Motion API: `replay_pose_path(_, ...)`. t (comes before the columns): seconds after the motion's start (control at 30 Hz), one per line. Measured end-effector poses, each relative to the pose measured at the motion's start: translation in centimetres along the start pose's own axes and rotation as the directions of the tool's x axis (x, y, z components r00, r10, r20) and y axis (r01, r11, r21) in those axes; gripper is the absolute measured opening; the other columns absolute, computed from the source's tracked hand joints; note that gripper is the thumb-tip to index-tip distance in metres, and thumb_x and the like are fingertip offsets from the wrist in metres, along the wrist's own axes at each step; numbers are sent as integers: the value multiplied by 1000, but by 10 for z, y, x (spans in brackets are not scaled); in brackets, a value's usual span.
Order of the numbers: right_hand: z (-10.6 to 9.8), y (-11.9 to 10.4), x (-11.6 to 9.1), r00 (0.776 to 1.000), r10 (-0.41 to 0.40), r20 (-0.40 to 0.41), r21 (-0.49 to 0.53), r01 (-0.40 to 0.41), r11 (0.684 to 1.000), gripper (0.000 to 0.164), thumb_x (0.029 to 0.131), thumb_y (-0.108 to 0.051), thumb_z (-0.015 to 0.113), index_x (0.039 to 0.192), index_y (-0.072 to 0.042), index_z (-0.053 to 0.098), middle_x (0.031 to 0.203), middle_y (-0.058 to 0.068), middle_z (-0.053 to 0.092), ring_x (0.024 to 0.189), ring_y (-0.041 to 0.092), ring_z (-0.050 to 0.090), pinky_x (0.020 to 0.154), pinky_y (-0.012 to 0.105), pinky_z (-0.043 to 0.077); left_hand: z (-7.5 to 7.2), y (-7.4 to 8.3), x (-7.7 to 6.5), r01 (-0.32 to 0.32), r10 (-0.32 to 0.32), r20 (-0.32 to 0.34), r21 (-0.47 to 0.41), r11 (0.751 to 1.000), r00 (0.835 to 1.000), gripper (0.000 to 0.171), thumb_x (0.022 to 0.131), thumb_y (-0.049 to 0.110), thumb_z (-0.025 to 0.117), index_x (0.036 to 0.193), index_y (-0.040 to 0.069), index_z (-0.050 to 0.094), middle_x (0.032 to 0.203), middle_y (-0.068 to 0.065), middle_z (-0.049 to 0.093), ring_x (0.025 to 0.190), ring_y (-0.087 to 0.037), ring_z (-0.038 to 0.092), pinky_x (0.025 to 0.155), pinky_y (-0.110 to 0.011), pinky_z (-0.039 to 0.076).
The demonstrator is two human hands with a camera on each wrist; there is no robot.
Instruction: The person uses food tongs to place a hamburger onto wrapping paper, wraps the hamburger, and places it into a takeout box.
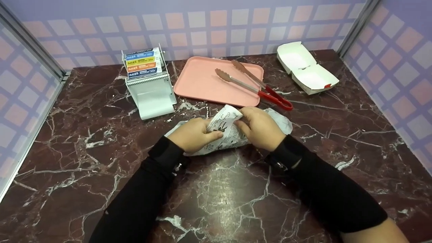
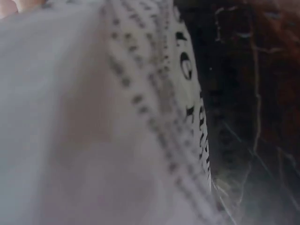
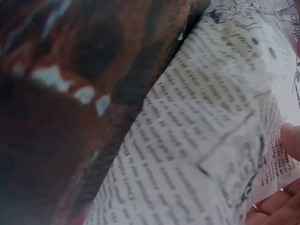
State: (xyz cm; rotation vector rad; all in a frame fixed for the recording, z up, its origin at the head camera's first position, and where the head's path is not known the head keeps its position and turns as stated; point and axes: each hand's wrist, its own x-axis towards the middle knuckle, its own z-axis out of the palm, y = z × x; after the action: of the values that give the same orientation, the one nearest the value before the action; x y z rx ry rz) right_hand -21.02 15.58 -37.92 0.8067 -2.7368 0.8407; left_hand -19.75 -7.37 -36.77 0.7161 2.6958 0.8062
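A sheet of printed wrapping paper (image 1: 229, 140) lies crumpled on the table between both hands, with one flap standing up in the middle. My left hand (image 1: 192, 135) grips it from the left, thumb laid across the printed flap. From the other side my right hand (image 1: 261, 128) pinches the flap's upper edge between thumb and fingers. In the left wrist view the wrapping paper (image 2: 126, 140) fills most of the picture, blurred. The right wrist view shows its lines of print (image 3: 187, 122) close up, with a thumb (image 3: 291, 140) at the right edge. Whatever the paper may cover is hidden.
Behind the hands lies a pink tray (image 1: 199, 79), with red-handled tongs (image 1: 249, 86) across its right side. A label dispenser (image 1: 148, 84) with coloured rolls stands at the back left. An opened white carton box (image 1: 305, 67) sits at the back right, near the tiled wall.
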Motion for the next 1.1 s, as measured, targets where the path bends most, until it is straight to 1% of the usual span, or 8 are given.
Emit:
replay_pose_path(0.07,1,2,1,999,43,13,15,-44,999,14,91,-28,56,87,-15,53,79,0,51,73,18,50,69,35,43,-2,-1,3,28,-27,14,-14,1000,1000,41,86,53,54,66,18,50,51,6,41,43,-12,37,46,-33,42)
replay_pose_path(0.13,3,4,2,996,83,32,28,-84,996,15,92,-29,53,86,-15,51,77,0,50,71,18,49,67,34,42,-4,-1,7,43,-43,22,-37,998,999,43,85,53,57,62,17,48,49,8,39,41,-9,35,46,-30,40)
replay_pose_path(0.37,5,5,6,989,137,57,49,-140,989,15,94,-28,51,88,-14,49,76,2,49,71,20,50,66,35,42,-8,-7,16,54,-51,27,-148,988,998,22,80,39,69,91,22,62,67,3,59,53,-13,50,59,-31,47)
replay_pose_path(0.5,5,6,7,988,143,58,32,-145,989,15,93,-27,51,88,-14,48,75,2,49,70,20,50,65,35,42,-10,-9,19,56,-56,5,-140,989,998,42,77,33,73,113,23,53,95,3,62,81,-15,59,76,-35,50)
replay_pose_path(0.63,5,7,8,986,160,54,13,-161,987,15,93,-29,53,89,-14,49,73,2,50,68,21,51,62,35,42,-10,-9,21,55,-58,-23,-108,993,998,69,74,29,74,133,22,39,125,-2,56,110,-20,55,95,-41,44)
replay_pose_path(0.83,5,9,11,983,178,42,2,-178,984,17,90,-29,58,86,-14,50,72,3,53,66,22,52,60,36,42,-8,-8,23,71,-73,-20,-93,993,997,90,72,28,75,145,24,23,145,-7,39,126,-24,45,105,-43,37)
replay_pose_path(0.97,6,7,10,992,122,-38,9,-122,992,21,85,-26,64,90,-13,49,83,3,51,73,19,49,65,34,42,-8,-7,23,86,-87,-17,-89,992,996,92,71,29,76,146,25,22,145,-9,39,126,-24,45,103,-44,38)
replay_pose_path(1.1,7,-1,7,982,-69,-178,-44,62,997,29,79,-23,70,99,-8,54,103,7,51,95,22,48,88,38,42,-8,-6,24,87,-89,-20,-98,991,996,90,70,29,76,144,26,25,138,-7,48,117,-21,52,97,-43,44)
